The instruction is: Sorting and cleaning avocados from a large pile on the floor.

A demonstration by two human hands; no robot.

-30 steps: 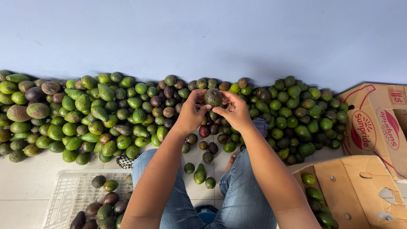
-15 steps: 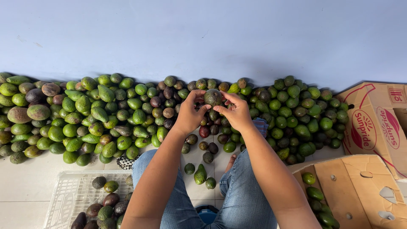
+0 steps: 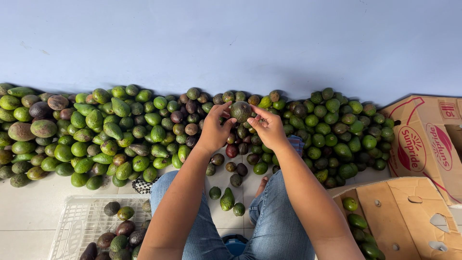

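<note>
Your left hand (image 3: pixel 215 131) and right hand (image 3: pixel 267 127) pinch one round, dark green avocado (image 3: pixel 240 111) by its sides, above the heaped avocado pile (image 3: pixel 120 130). It looks firm, moderately heavy, easily bruised; hold gently.

Packaging-wise there's not much here. Two brown cardboard boxes sit on the right. The upper box (image 3: pixel 428 139) lies tipped against the wall, with a round red logo and red lines printed on its side. The lower box (image 3: pixel 404 212) is open, flaps out, with oval handle holes, plain brown. At bottom left there's a white plastic crate (image 3: pixel 77 226) with a lattice wall. No screens or signs.
</note>
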